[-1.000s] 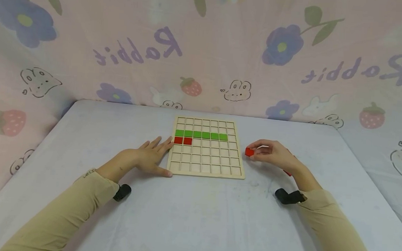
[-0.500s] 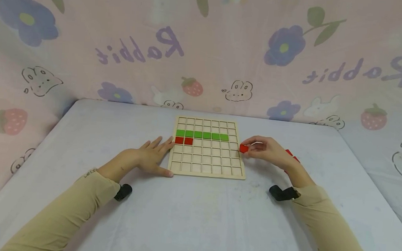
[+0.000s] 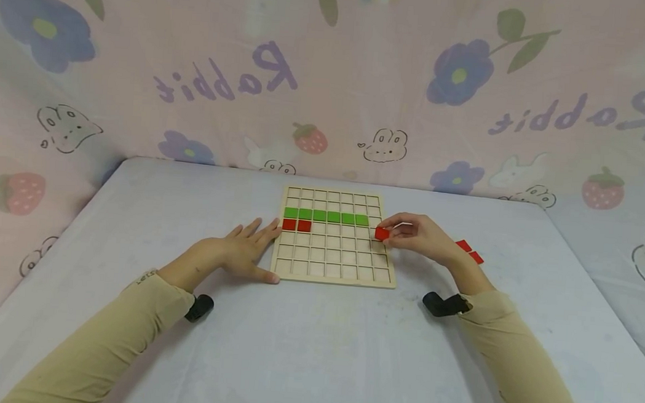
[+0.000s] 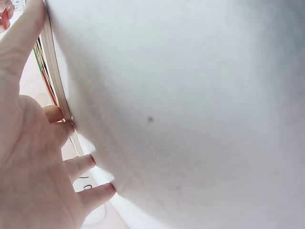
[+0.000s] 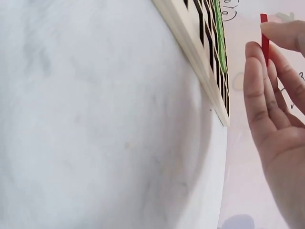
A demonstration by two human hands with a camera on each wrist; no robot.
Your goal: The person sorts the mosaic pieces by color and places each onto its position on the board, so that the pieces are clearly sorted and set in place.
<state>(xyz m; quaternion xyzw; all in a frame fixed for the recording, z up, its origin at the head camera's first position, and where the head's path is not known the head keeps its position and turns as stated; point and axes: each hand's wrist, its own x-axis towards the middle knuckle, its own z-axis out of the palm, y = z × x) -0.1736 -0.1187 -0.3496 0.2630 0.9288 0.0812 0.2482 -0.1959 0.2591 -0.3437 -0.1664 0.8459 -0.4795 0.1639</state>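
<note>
Right hand (image 3: 416, 237) had moved left, fingers pinching a red tile (image 3: 381, 234) over the board (image 3: 333, 255), while left hand (image 3: 238, 255) fingers lay spread.

The head view is cropping the left sleeve (image 3: 98, 339) at eight o'clock and the right sleeve (image 3: 520, 364) at four; there, the right hand (image 3: 422, 235) is partly hiding its pinched red tile (image 3: 380, 234). The right wrist view is cropping the wooden grid board (image 5: 196, 64) near twelve o'clock. The left wrist view is cropping the left hand (image 4: 40, 152) at nine o'clock, and a central dark speck (image 4: 150, 119) is looking too small to identify.
</note>
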